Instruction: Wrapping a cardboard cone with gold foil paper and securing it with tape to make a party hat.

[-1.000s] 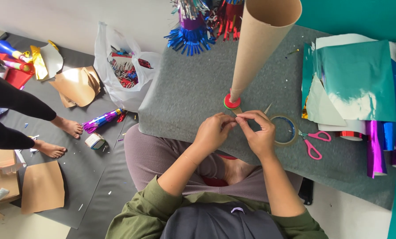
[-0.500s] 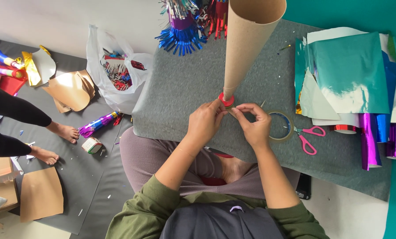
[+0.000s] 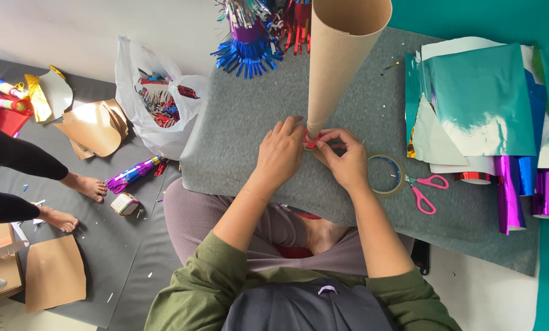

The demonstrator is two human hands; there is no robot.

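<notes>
Grey mat (image 3: 238, 147) covers the centre of the frame, laid over the seated person's lap; dark floor sheet (image 3: 103, 245) fills the lower left, littered with scraps. Foil sheets (image 3: 483, 104), teal uppermost, lie stacked at upper right; purple foil rolls (image 3: 520, 190) sit just below them. Brown paper cone (image 3: 342, 55) stands at top centre, wide mouth toward the camera, narrow tip down on the mat. White bag (image 3: 158, 104) of scraps sits at upper left, beside the mat's edge. Left hand (image 3: 280, 153) is curled against the cone's tip; right hand (image 3: 345, 159) pinches a red strip (image 3: 312, 144) at that tip, fingers narrow. Tape roll (image 3: 385, 175) lies just right of the right hand; pink scissors (image 3: 425, 190) touch its right side.
</notes>
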